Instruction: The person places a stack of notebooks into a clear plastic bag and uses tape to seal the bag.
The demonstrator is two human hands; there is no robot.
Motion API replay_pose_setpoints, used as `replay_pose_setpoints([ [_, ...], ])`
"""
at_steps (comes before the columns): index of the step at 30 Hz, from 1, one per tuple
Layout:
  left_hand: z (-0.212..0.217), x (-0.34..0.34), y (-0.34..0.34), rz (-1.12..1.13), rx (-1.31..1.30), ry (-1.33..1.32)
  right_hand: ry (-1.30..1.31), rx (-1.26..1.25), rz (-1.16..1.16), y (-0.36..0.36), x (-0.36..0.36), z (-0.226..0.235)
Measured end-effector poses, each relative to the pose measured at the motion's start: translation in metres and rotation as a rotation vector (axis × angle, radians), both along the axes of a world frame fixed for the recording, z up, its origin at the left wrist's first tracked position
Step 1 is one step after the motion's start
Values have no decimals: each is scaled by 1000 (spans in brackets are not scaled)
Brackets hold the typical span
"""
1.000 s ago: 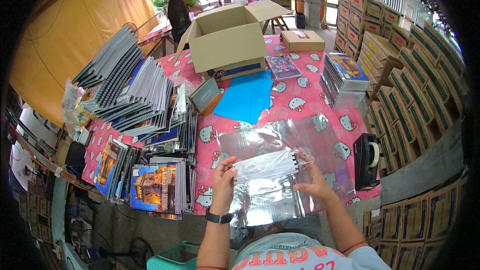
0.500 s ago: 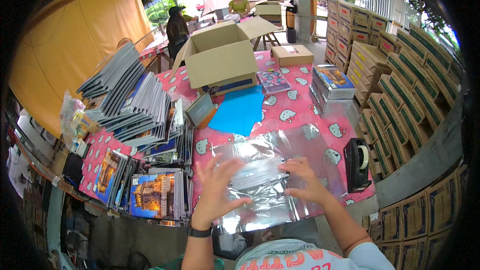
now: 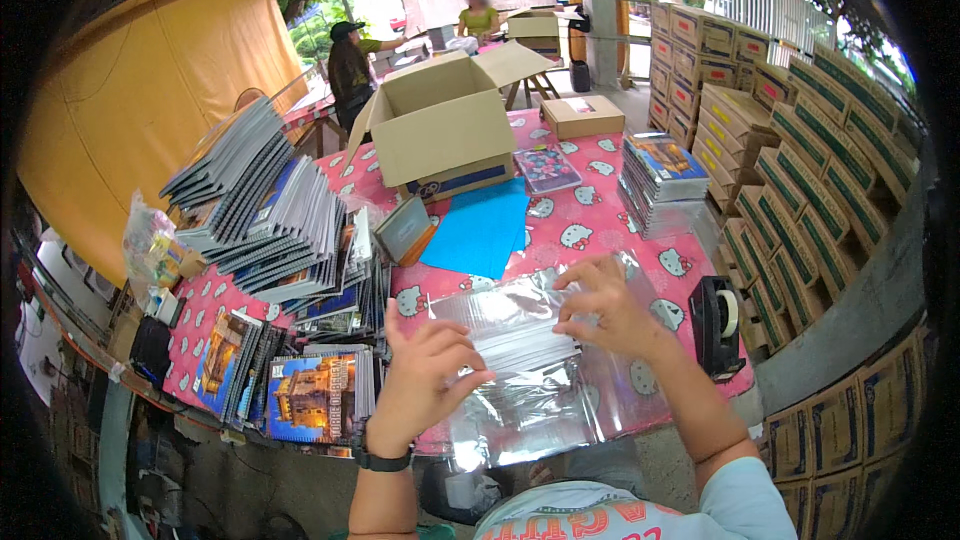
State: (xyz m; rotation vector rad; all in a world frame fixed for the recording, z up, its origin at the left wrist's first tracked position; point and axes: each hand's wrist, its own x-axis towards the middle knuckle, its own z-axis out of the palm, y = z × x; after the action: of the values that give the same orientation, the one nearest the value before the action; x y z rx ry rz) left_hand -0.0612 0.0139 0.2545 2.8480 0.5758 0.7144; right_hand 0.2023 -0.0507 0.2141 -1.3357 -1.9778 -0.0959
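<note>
Clear plastic film point(image 3: 530, 420) at tabletop point(image 3: 550, 260) near edge, seemingly being arranged; left hand point(image 3: 428, 380) and right hand point(image 3: 608, 312) half-curled, grip indeterminable; next move would call for light touch.

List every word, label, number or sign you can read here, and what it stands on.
I won't copy wording; here's where print stands.
Front notebook: large pale letters, legible, on the cover.
Shirt: orange letters, partly cut off.
Green-banded cartons: pale letters, hard to read.
Lower-right cartons: dark print, too blurred.
Red-labelled cartons: too small to read.
Open box: blue band with a mark, too small.
Clear plastic: no print I can make out.
</note>
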Motion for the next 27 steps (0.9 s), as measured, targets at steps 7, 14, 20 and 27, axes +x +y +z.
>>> replay_pose_setpoints([
  [7,-5,25,-1,-65,-13,298,-116,-15,77,-1,13,21],
  [14,-55,-53,11,210,-454,-659,325,-257,142,-37,45,-31],
  [20,-76,13,-7,-19,-260,-435,213,-277,293,-21,2,-39],
  [27,-39,35,-16,-55,-107,-91,-152,-369,168,-20,-26,-44],
])
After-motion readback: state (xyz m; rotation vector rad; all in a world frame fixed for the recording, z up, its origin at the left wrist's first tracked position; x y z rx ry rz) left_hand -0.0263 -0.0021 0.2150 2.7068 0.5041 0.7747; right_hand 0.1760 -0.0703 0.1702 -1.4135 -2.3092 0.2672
